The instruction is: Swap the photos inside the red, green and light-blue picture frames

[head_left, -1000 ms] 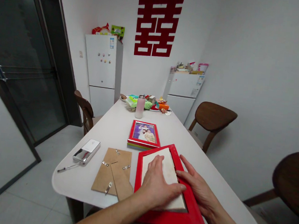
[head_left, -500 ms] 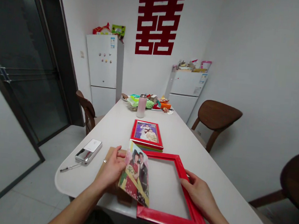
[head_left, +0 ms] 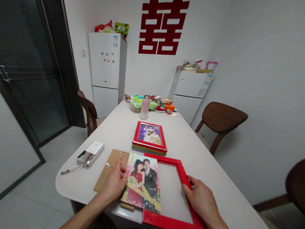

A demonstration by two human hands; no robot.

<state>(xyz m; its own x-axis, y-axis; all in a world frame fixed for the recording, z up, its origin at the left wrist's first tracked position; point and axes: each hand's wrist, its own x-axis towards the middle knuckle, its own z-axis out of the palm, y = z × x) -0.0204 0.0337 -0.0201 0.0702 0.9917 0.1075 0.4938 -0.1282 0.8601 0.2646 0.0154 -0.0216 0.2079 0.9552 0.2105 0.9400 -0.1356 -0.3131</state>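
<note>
A red picture frame [head_left: 180, 222] lies face down at the near edge of the white table [head_left: 113, 132]. My left hand [head_left: 115, 182] grips the left edge of a colour photo [head_left: 142, 186] of two people, picture side up, over the frame's left side and the brown backing board [head_left: 109, 169]. My right hand [head_left: 199, 200] rests on the frame's right rail, fingers curled over it.
A stack of framed pictures [head_left: 149, 137] lies just beyond. A silver power bank [head_left: 90, 153] with a cable is on the left. A pink bottle [head_left: 144, 107] and snacks stand at the far end. Wooden chairs [head_left: 218, 122] flank the table; two fridges [head_left: 105, 71] stand against the wall.
My left hand lifted the photo out of the frame, turned it picture side up and lowered it nearly flat on the left. My right hand stayed on the right rail.
</note>
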